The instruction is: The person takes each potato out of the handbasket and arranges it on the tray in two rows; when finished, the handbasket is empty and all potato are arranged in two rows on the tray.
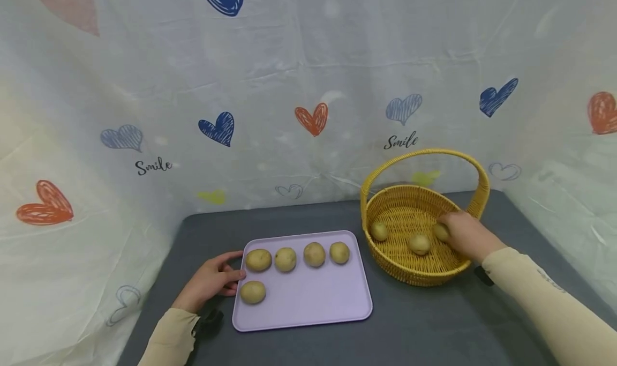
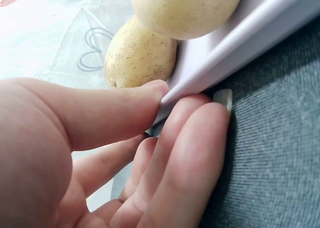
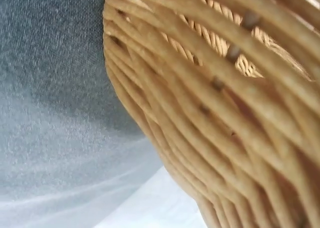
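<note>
A lilac tray [image 1: 318, 301] lies on the table with a row of several potatoes [image 1: 285, 259] along its far side and one potato [image 1: 253, 292] at its near left. My left hand [image 1: 209, 280] pinches the tray's left edge, the thumb [image 2: 135, 105] on the rim and other fingers at its outer side. Inside the yellow wicker basket [image 1: 402, 272], my right hand [image 1: 467, 236] holds a potato [image 1: 441, 232] at the right side. Two more potatoes lie loose there, one at the left [image 1: 378, 231] and one near the middle [image 1: 420, 244]. In the right wrist view the basket's woven wall [image 3: 215, 113] hides that hand.
The basket's tall arched handle [image 1: 429, 152] rises above its bowl. A dark grey cloth [image 1: 405, 323] covers the table. Behind and at both sides hangs a pale curtain [image 1: 270, 87] printed with hearts.
</note>
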{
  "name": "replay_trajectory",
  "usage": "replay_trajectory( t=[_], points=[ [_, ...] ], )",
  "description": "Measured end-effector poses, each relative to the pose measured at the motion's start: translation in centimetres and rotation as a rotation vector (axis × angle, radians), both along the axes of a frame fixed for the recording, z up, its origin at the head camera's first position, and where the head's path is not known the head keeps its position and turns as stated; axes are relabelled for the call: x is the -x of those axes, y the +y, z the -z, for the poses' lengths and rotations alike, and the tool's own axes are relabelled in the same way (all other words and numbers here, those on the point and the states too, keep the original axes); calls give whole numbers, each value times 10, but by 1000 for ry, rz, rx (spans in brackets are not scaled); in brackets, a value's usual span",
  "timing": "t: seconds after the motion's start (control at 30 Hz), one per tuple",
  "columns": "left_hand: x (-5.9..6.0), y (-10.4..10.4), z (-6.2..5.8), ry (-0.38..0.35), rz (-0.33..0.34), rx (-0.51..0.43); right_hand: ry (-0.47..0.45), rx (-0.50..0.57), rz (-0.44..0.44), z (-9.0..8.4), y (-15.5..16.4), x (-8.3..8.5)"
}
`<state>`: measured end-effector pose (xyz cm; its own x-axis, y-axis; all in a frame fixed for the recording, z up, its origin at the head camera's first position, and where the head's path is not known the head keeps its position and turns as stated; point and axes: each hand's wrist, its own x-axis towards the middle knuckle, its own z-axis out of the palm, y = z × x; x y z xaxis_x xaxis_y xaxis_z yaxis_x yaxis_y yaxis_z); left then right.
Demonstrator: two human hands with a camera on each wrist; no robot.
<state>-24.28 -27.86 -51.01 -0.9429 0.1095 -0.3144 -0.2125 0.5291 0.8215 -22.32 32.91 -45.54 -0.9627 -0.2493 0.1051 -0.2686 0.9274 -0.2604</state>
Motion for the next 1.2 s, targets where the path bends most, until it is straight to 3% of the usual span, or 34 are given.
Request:
replay_trajectory(
  t=[0.33, 0.63, 0.93, 1.2],
  points=[
    [-1, -1, -2, 10, 10, 1, 28, 44, -7, -5, 0, -8],
    [-2, -4, -1, 8, 13, -17, 36, 102, 21, -35, -22, -26],
    [-3, -2, -2, 16, 16, -19, 132, 235, -44, -54, -89, -48],
    [-2, -2, -4, 13, 1, -24, 126, 332, -135, -40, -166, -51]
  ],
)
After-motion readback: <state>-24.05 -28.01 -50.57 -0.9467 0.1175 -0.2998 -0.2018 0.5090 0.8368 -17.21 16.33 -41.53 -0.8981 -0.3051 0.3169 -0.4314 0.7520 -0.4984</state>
